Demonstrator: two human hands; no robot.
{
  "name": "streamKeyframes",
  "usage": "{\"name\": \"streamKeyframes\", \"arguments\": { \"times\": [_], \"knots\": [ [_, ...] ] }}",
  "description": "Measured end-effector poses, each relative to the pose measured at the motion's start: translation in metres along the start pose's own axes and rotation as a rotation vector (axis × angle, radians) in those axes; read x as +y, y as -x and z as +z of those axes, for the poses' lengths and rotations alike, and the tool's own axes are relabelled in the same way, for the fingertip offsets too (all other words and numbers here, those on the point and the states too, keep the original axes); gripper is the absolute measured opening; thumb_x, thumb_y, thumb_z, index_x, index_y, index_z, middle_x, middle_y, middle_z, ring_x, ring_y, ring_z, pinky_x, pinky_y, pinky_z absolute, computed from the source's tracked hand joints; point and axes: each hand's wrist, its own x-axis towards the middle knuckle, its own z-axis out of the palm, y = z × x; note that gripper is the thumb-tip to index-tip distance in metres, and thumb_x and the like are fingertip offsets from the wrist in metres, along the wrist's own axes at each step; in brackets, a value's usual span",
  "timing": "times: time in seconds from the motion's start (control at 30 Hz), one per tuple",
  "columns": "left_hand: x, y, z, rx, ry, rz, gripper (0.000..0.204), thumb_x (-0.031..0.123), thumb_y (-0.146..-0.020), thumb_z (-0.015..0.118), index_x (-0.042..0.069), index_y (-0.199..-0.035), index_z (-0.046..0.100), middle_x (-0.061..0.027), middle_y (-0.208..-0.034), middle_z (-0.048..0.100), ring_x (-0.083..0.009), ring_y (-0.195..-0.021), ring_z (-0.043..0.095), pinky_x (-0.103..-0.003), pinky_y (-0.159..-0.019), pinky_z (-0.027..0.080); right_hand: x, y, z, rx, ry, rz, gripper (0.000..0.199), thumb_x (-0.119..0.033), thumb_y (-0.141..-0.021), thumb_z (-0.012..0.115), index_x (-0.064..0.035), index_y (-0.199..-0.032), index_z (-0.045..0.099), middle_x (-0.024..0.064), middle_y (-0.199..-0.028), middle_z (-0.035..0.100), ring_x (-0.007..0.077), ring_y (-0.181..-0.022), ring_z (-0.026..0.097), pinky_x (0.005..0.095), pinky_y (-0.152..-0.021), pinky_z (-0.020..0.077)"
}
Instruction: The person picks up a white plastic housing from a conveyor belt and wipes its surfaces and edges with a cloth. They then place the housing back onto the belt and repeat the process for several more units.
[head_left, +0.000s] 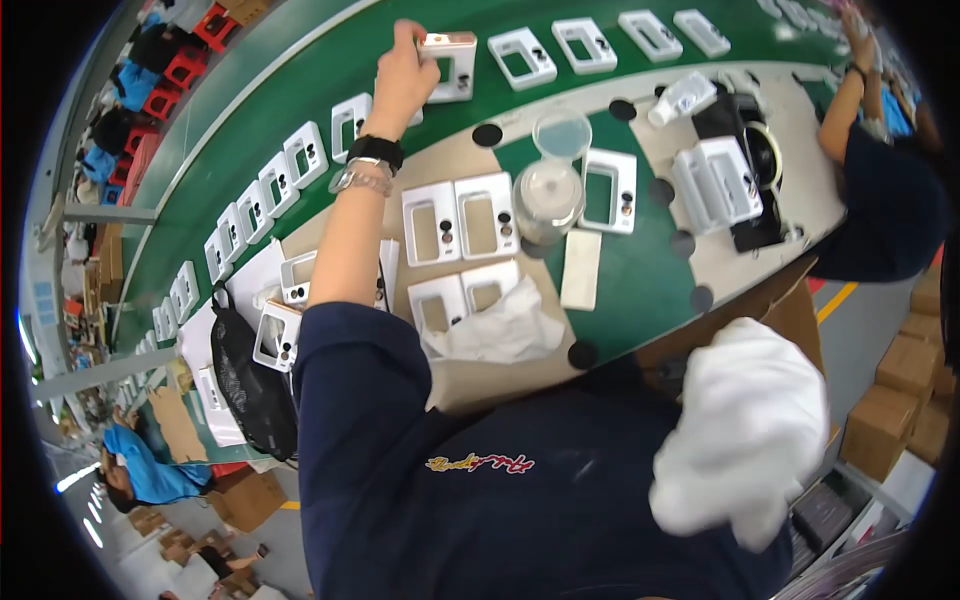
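Observation:
My left hand (402,75) reaches far out over the green conveyor belt (300,80) and grips a white rectangular frame part (452,62) by its left edge. A watch and a bracelet sit on that wrist. My right hand (745,435) is low at the right, wrapped in a white cloth or glove, with fingers hidden. On the work mat (630,270) in front of me lie several white frame parts (458,218), a crumpled white cloth (500,325) and a white block (580,268).
A row of white frame parts (270,185) runs along the belt. A clear plastic container (550,190) stands mid-mat, a small white bottle (682,98) and a black-and-white fixture (730,175) farther right. Another person's arm (850,100) works at the right. A black mesh bag (245,375) lies at the left. Cardboard boxes (905,370) are stacked at the right.

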Motion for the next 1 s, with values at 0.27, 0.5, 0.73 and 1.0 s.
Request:
{"name": "streamKeyframes", "arguments": {
  "times": [0.27, 0.5, 0.73, 1.0],
  "knots": [
    [0.125, 0.111, -0.129, 0.090, 0.963, -0.189, 0.035, 0.006, -0.075, 0.051, 0.003, -0.108, 0.040, 0.0012, -0.054, 0.045, -0.0035, -0.041, 0.031, -0.017, -0.039, 0.021, -0.048, 0.035, -0.022, -0.140, 0.310, 0.052, 0.015, -0.009, -0.081, 0.046, 0.0014, -0.089, 0.054, 0.0029, -0.076, 0.051, 0.0087, -0.057, 0.049, 0.0223, -0.053, 0.0389],
    [0.144, 0.202, -0.159, 0.275, 0.183, 0.240, 0.051, 0.001, -0.067, 0.052, -0.001, -0.114, 0.034, -0.0127, -0.091, 0.056, -0.0175, -0.072, 0.058, -0.024, -0.062, 0.046, -0.015, -0.093, 0.129, -0.316, 0.508, -0.083, 0.024, -0.006, -0.080, 0.047, 0.0026, -0.101, 0.053, 0.0074, -0.093, 0.056, 0.0108, -0.067, 0.056, 0.0227, -0.061, 0.0455],
    [0.164, 0.233, -0.187, 0.108, 1.258, -0.335, 0.070, -0.007, -0.067, 0.046, 0.002, -0.127, 0.010, -0.0178, -0.092, 0.055, -0.0177, -0.077, 0.058, -0.023, -0.065, 0.045, 0.011, -0.053, 0.147, 0.082, 0.204, 0.161, 0.028, -0.011, -0.077, 0.052, -0.0065, -0.105, 0.054, 0.0076, -0.087, 0.058, 0.0139, -0.068, 0.055, 0.0258, -0.057, 0.0457],
    [0.171, 0.227, -0.177, 0.132, 1.244, -0.471, 0.064, -0.003, -0.070, 0.046, 0.001, -0.126, 0.016, -0.0117, -0.078, 0.058, -0.0052, -0.057, 0.047, -0.015, -0.044, 0.030, 0.011, -0.043, 0.133, 0.125, -0.021, 0.460, 0.037, -0.011, -0.084, 0.047, -0.0016, -0.119, 0.043, 0.0070, -0.098, 0.058, 0.0078, -0.065, 0.052, 0.0196, -0.057, 0.0422]
  ]
}}
